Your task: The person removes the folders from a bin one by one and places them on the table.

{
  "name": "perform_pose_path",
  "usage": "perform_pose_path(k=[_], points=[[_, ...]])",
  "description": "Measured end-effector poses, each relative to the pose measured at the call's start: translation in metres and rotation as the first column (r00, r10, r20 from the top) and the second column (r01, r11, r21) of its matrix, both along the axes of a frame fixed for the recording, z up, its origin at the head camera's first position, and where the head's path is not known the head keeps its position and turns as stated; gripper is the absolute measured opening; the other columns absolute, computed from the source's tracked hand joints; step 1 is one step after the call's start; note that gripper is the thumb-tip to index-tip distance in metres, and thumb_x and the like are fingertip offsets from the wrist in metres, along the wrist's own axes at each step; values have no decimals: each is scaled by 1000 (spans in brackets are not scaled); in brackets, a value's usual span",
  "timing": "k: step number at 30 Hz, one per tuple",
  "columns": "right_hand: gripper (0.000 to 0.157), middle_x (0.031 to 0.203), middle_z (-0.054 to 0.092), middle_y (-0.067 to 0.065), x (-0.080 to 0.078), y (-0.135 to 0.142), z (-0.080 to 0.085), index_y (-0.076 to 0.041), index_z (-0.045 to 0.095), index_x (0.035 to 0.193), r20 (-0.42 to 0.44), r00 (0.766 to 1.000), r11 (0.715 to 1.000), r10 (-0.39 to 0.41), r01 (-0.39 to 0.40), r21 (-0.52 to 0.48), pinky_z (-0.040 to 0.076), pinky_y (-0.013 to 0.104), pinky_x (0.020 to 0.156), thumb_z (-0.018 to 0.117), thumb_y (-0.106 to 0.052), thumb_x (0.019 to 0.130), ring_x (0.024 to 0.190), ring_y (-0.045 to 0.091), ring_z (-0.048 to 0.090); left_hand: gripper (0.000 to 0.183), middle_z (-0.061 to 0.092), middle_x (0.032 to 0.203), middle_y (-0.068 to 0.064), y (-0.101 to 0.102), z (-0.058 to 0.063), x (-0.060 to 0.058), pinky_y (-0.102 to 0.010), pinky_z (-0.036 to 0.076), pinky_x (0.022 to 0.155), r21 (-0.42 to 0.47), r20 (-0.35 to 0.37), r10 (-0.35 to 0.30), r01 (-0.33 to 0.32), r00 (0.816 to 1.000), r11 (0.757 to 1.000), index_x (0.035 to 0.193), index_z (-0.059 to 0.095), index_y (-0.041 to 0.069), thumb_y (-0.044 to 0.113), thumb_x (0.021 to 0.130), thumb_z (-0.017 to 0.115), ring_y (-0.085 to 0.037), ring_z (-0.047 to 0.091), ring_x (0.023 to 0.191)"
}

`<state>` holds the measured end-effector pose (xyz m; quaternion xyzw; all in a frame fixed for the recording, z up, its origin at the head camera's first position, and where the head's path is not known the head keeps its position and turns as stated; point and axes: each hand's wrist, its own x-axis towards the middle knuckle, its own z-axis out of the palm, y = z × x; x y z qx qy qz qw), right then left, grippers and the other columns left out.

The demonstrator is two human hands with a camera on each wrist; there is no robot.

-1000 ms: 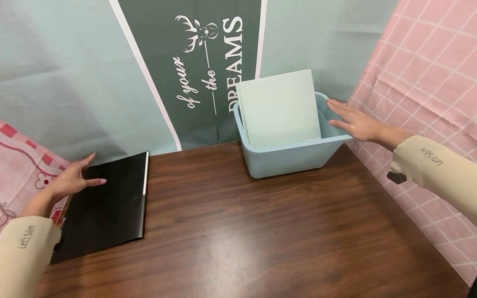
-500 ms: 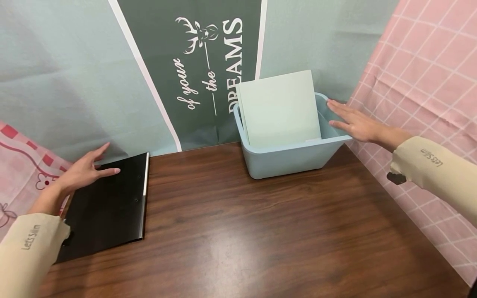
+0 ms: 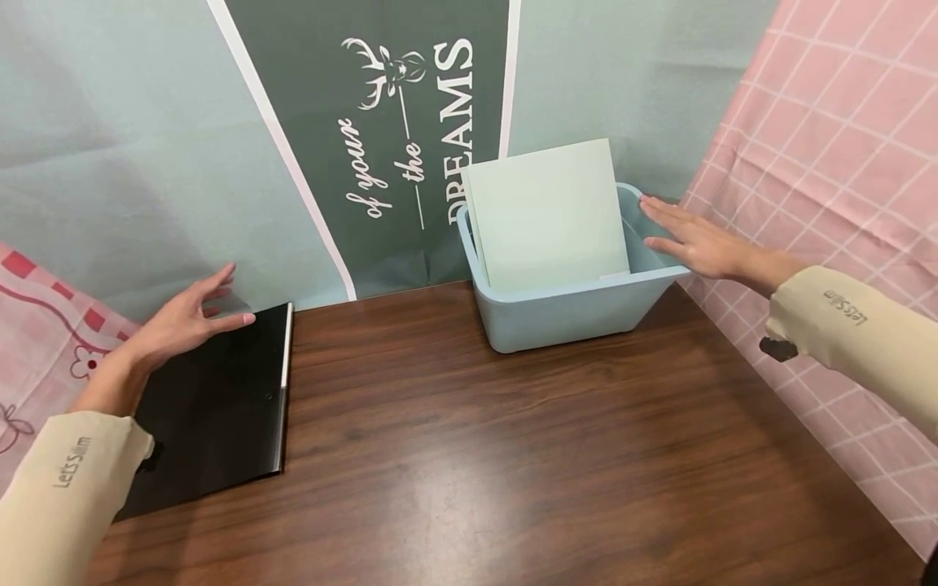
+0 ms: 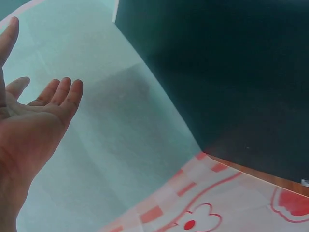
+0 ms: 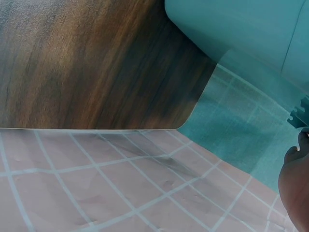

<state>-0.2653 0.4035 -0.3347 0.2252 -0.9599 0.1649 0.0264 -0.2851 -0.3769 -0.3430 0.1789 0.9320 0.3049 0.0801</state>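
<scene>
A flat black folder (image 3: 220, 407), with a pale strip along its right edge, lies at the table's left side. Over its far left part hovers my left hand (image 3: 176, 330), fingers spread and holding nothing. The left wrist view shows that hand (image 4: 36, 125) with a gap between it and the folder (image 4: 231, 87). My right hand (image 3: 703, 240) rests with straight fingers at the right rim of a light blue plastic bin (image 3: 564, 317). Pale green boards or folders (image 3: 550, 216) stand in the bin, leaning, their lower ends hidden. Only part of the right hand (image 5: 297, 183) shows in the right wrist view.
The brown wooden table (image 3: 454, 431) spans the front. A grey-green printed cloth (image 3: 381, 146) hangs behind it. Pink checked cloth (image 3: 828, 179) borders the right side, and pink flowered cloth (image 3: 51, 342) the left.
My left hand has moved right and farther away, along the black folder's far edge. The right hand, the bin and its contents have stayed put.
</scene>
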Motion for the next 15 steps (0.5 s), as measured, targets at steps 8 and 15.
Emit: perform_pose_path(k=[8, 15], points=[[73, 175, 10, 26, -1, -1, 0, 1, 14, 168, 7, 1000, 1000, -4, 5, -8, 8, 63, 129, 49, -32, 113, 160, 50, 11, 101, 19, 174, -24, 16, 11, -3, 4, 34, 83, 56, -4, -20, 20, 1000, 998, 172, 3, 18, 20, 101, 75, -51, 32, 152], [73, 174, 10, 26, 0, -3, 2, 0, 13, 169, 13, 1000, 1000, -10, 10, 1, 8, 65, 129, 48, -33, 113, 160, 50, 10, 100, 21, 173, -25, 30, 16, -2, 3, 37, 83, 91, 3, -22, 22, 1000, 996, 172, 3, 20, 19, 101, 74, -52, 35, 151]])
